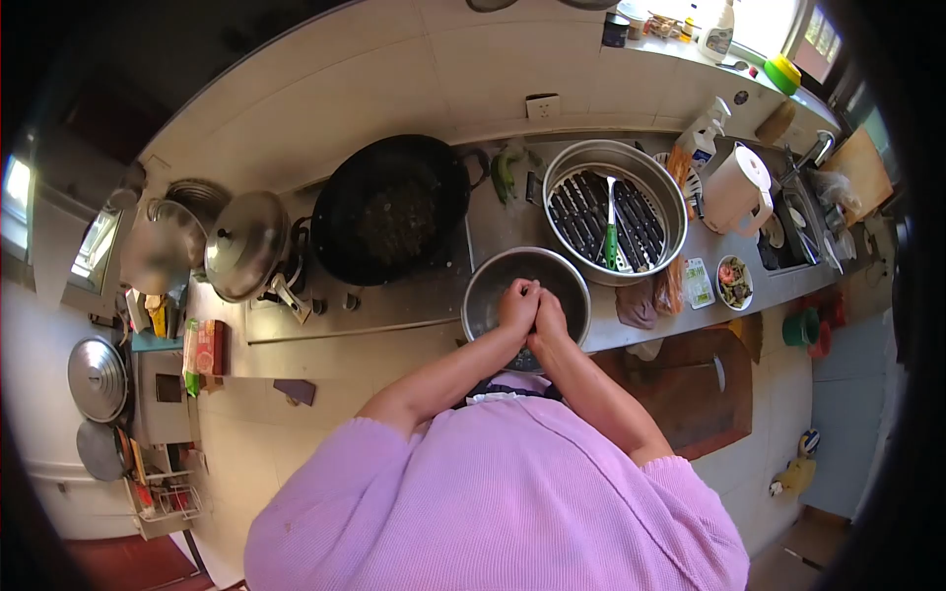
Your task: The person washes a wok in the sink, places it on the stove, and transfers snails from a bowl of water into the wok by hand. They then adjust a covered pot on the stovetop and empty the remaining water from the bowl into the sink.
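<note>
Well to the left of our hands we see a red box (210,347) with a green packet (191,360) just beside it; both carry printing, too small for us to read. Nearer the left hand, a domed steel lid (241,258) leans beside a wide black wok (345,197) with two loop handles. Beyond the hands, to the right of the wok, lie some green peppers (505,177).

Our left hand (515,307) and right hand (548,317) are pressed together over the steel bowl (481,294), fingers curled in against each other. We cannot tell whether anything is held between them. The bowl sits directly beneath, at the front edge of the counter (424,303): round, plain grey, with a brighter rim and a darker inside, partly covered by our hands and forearms.

Just right of the bowl and a little beyond it stands a wide steel pan (673,187) with a black slatted rack inside, a green-handled tool (611,246) lying across it. Farther right of the right hand, a pale packet (699,284) bears green lettering we cannot make out, next to a small white bowl (737,306) of food. Behind these we find a spray bottle (703,148), its label too small to read, and a white jug (737,197).
</note>
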The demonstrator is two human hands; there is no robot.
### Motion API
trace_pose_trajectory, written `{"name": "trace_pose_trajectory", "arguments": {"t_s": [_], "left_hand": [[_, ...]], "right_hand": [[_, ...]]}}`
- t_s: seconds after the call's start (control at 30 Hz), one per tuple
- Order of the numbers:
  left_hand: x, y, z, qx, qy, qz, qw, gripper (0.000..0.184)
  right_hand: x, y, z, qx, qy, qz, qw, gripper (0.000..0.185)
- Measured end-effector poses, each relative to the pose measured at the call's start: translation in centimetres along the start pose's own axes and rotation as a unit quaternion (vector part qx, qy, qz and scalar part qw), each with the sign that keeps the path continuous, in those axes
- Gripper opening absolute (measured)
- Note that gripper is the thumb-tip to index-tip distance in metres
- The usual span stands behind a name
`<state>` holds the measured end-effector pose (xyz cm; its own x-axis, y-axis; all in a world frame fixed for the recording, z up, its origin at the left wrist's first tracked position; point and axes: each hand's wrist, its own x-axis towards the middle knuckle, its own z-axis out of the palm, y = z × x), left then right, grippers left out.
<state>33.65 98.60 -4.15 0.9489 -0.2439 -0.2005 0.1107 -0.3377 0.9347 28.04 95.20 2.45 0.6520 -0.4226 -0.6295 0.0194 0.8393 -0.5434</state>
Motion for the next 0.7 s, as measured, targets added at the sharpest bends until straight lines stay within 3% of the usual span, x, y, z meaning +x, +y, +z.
{"name": "trace_pose_trajectory", "arguments": {"t_s": [0.07,0.17,0.23,0.37,0.43,0.53,0.63,0.7], "left_hand": [[-1.0,3.5,-1.6,-0.016,0.015,0.040,0.999,0.022],[-0.4,10.6,-5.9,-0.159,0.023,0.094,0.983,0.020],[2.6,12.3,-9.2,-0.105,0.106,0.208,0.967,0.018],[7.0,16.9,-17.0,-0.185,0.157,0.166,0.956,0.024],[11.5,15.1,-20.6,-0.095,0.175,0.174,0.964,0.026],[14.6,13.1,-25.4,-0.204,0.004,-0.038,0.978,0.028],[16.1,8.2,-28.5,-0.003,0.126,-0.010,0.992,0.032],[12.3,10.0,-27.4,-0.024,0.168,0.027,0.985,0.030]], "right_hand": [[-0.1,0.0,1.0,-0.015,-0.024,-0.060,0.998,0.021],[-2.9,-2.9,7.6,-0.015,-0.091,-0.114,0.989,0.027],[-4.7,-4.0,12.7,-0.021,-0.157,-0.129,0.979,0.028],[-1.8,-2.6,21.1,-0.075,-0.268,-0.077,0.957,0.036],[0.2,-2.7,23.4,-0.172,-0.267,-0.024,0.948,0.039],[1.5,-3.4,23.4,-0.358,-0.195,-0.023,0.913,0.040],[3.0,-5.7,18.3,-0.293,-0.294,-0.046,0.909,0.039],[3.9,-7.6,14.0,-0.278,-0.295,-0.040,0.913,0.036]]}}
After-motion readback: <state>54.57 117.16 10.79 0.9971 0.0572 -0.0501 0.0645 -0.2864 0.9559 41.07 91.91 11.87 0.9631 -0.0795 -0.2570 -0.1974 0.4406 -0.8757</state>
